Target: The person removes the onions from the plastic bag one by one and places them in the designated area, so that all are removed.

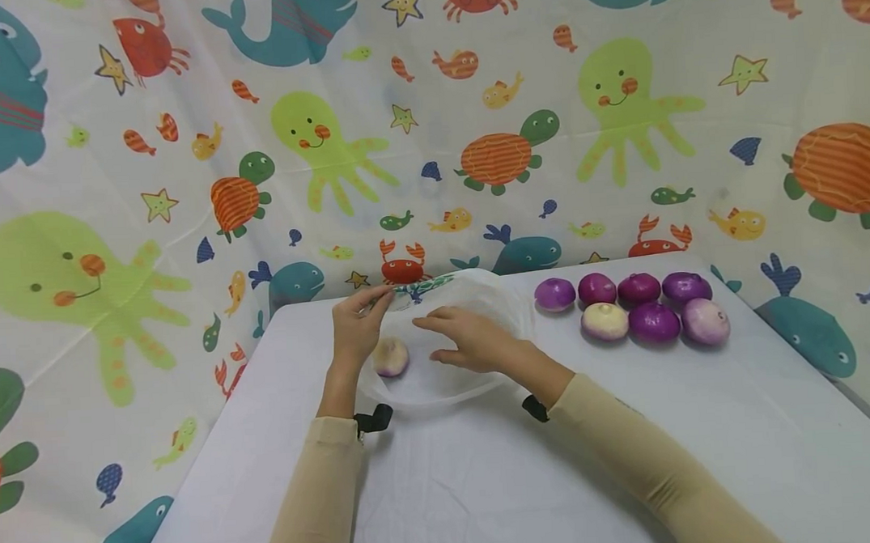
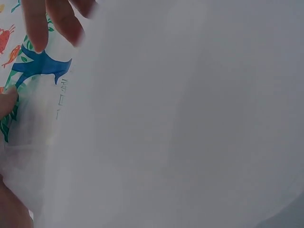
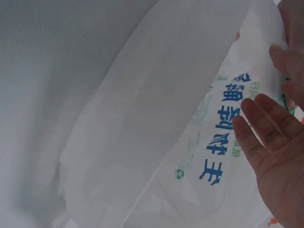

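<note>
A thin white plastic bag (image 1: 450,384) with green and blue print lies in the middle of the table. At its far edge, my left hand (image 1: 357,323) pinches the plastic between thumb and fingers. My right hand (image 1: 478,338) is over the bag, fingers spread and holding nothing. An onion (image 1: 391,357), pale on top with a purple lower edge, shows at the bag's left side beneath the left hand. In the right wrist view, blue lettering shows on the bag (image 3: 156,95) beside the right hand (image 3: 280,156). White plastic (image 2: 180,114) fills most of the left wrist view.
Several onions stand in two rows to the right of the bag, mostly purple ones (image 1: 654,323), with one pale onion (image 1: 605,321) in the front row. A white cloth covers the table (image 1: 444,482). Behind it hangs a curtain (image 1: 427,85) with sea-animal prints.
</note>
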The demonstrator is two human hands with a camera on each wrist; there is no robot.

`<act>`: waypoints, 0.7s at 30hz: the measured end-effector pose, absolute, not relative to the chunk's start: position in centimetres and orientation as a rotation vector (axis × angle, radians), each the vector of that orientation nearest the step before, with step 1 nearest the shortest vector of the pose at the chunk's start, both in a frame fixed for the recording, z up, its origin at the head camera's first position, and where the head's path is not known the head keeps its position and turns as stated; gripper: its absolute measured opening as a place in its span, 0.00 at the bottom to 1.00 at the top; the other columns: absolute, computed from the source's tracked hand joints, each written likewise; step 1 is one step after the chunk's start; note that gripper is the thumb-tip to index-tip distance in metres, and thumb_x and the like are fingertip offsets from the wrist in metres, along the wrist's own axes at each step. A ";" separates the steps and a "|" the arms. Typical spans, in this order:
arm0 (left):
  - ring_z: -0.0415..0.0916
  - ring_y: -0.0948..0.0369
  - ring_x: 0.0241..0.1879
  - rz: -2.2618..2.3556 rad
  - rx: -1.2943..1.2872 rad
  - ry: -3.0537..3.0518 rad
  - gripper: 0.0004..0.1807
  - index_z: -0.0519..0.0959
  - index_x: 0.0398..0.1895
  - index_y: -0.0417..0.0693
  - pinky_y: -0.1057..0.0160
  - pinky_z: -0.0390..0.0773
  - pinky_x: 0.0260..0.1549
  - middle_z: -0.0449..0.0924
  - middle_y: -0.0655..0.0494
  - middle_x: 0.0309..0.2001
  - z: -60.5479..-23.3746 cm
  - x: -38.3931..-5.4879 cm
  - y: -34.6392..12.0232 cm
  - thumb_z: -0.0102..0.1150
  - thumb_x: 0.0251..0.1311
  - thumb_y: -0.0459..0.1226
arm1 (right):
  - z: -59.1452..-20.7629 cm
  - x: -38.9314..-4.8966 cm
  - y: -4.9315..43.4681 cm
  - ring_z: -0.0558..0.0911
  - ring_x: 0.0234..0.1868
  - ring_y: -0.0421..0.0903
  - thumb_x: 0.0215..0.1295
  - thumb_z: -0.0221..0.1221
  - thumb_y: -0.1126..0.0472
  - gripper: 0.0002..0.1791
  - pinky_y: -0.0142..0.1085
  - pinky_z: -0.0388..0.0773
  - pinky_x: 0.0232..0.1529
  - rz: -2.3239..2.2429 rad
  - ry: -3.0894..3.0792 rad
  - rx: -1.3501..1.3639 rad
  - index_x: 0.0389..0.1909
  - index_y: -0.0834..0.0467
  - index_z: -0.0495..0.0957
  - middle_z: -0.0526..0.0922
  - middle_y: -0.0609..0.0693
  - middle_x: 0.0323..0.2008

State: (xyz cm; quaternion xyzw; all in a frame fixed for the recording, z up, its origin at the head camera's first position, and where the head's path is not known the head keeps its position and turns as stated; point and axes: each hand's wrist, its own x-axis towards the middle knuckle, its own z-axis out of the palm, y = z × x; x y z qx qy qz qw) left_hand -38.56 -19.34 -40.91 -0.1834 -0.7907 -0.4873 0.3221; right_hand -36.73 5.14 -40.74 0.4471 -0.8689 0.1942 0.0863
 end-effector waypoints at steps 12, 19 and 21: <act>0.87 0.50 0.52 -1.274 -0.478 -2.087 0.09 0.90 0.48 0.45 0.74 0.80 0.54 0.91 0.49 0.49 -40.7 -38.4 -19.3 0.67 0.68 0.34 | -41.3 -36.7 3.1 0.77 0.68 0.47 0.70 0.68 0.50 0.32 0.41 0.78 0.68 0.544 -2.611 1.350 0.73 0.48 0.73 0.80 0.47 0.67; 0.87 0.51 0.52 -1.254 -0.492 -2.091 0.09 0.89 0.48 0.45 0.71 0.81 0.56 0.90 0.50 0.50 -40.9 -38.7 -19.5 0.67 0.69 0.35 | -41.6 -36.8 2.0 0.77 0.68 0.48 0.70 0.68 0.50 0.32 0.43 0.77 0.69 0.550 -2.627 1.360 0.73 0.51 0.73 0.80 0.49 0.66; 0.87 0.52 0.53 -1.252 -0.494 -2.091 0.09 0.89 0.49 0.45 0.70 0.81 0.56 0.90 0.51 0.50 -40.9 -38.7 -19.5 0.67 0.69 0.35 | -41.7 -36.9 1.7 0.77 0.68 0.47 0.70 0.68 0.50 0.32 0.43 0.77 0.69 0.560 -2.629 1.362 0.72 0.51 0.74 0.80 0.48 0.66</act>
